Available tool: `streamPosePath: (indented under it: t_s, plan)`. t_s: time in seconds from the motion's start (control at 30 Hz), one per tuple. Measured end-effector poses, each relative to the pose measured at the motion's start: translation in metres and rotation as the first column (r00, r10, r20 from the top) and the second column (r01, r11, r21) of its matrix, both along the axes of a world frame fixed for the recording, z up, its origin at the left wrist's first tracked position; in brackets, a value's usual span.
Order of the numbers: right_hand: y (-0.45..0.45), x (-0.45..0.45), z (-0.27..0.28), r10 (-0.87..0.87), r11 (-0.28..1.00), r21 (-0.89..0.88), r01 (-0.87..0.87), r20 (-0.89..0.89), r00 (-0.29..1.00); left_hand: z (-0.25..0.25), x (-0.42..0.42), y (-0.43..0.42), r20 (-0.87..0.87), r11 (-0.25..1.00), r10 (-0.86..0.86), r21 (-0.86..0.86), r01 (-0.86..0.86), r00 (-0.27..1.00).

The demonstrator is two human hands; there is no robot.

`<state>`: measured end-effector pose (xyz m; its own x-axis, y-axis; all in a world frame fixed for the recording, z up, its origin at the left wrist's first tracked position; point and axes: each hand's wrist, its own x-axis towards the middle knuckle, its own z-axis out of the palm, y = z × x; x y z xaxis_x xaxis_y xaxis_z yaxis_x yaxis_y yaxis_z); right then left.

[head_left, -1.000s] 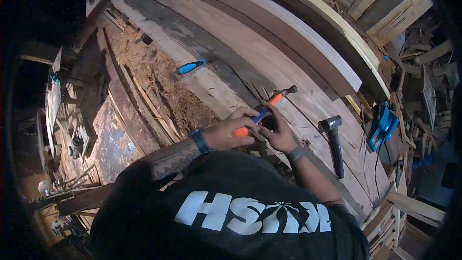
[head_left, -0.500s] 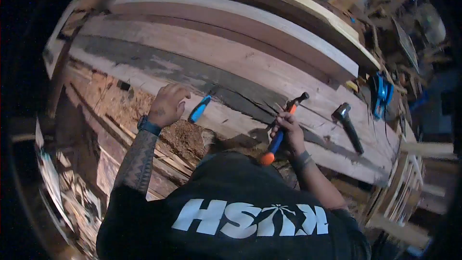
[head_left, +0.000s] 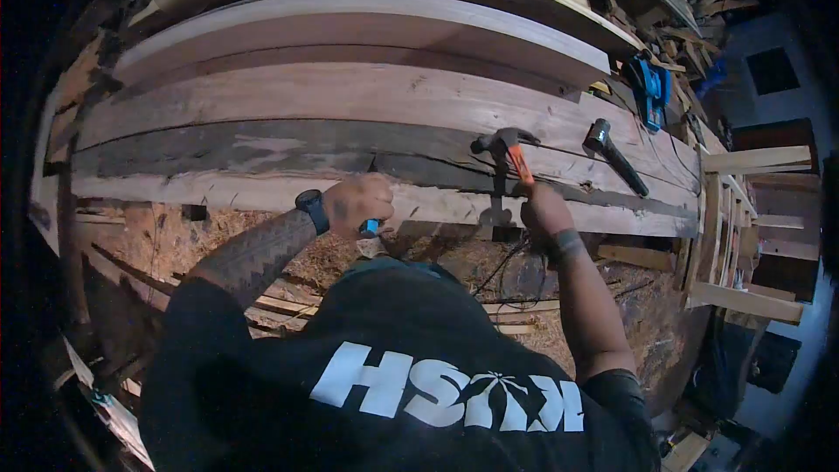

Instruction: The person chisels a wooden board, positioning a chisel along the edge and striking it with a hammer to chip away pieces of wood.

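My left hand point(head_left: 360, 203) is closed around a chisel point(head_left: 370, 228) with a blue and black handle. The handle's end sticks out below my fist, and a thin dark tip shows above it at the dark wooden plank point(head_left: 306, 142). To the right, my right hand point(head_left: 546, 208) grips a claw hammer point(head_left: 517, 160) by its handle. Its dark head is raised above the planks, with the orange neck showing; most of the handle is hidden by my hand. A long crack runs along the dark plank between the two hands.
A dark mallet-like tool point(head_left: 616, 157) lies on the planks at the right. Behind it sits a blue power tool point(head_left: 651, 92). A thick pale beam point(head_left: 367, 22) runs along the far side. Sawdust and chips point(head_left: 227, 236) cover the near surface; a wooden frame point(head_left: 752, 301) stands at the right.
My left hand has moved right and closed on the chisel, which was standing free of it. The hammer has been lifted with its head now up and left. The camera view has turned.
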<state>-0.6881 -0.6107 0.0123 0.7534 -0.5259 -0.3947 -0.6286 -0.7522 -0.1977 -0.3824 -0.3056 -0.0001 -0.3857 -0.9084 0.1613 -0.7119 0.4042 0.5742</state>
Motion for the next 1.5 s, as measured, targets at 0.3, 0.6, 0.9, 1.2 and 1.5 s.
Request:
streamPosePath:
  t_s: [0.3, 0.6, 0.9, 1.2, 1.5]
  plan:
    - [0.117, -0.018, 0.005, -0.491, 0.847, 0.531, 0.039, 0.751, 0.440, -0.013, -0.008, -0.002, -0.037, 0.988, 0.067, -0.134, -0.071, 0.997]
    - [0.315, -0.040, -0.042, -0.875, 0.483, 0.661, 0.574, 0.372, 0.308, -0.042, 0.013, -0.032, 0.027, 0.932, -0.284, -0.228, 0.283, 0.958]
    - [0.449, 0.053, -0.059, -0.987, 0.124, 0.906, 0.404, 0.155, -0.044, -0.036, 0.019, -0.057, -0.120, 0.899, -0.436, -0.103, 0.425, 0.892]
    - [0.481, 0.114, -0.043, -0.843, 0.107, 0.708, 0.698, 0.437, -0.314, -0.039, 0.033, -0.071, -0.059, 0.859, -0.511, 0.007, 0.512, 0.858]
    - [0.475, 0.155, -0.040, -0.867, 0.372, 0.332, 0.867, 0.458, 0.197, -0.053, 0.035, -0.068, -0.078, 0.854, -0.520, -0.047, 0.518, 0.851]
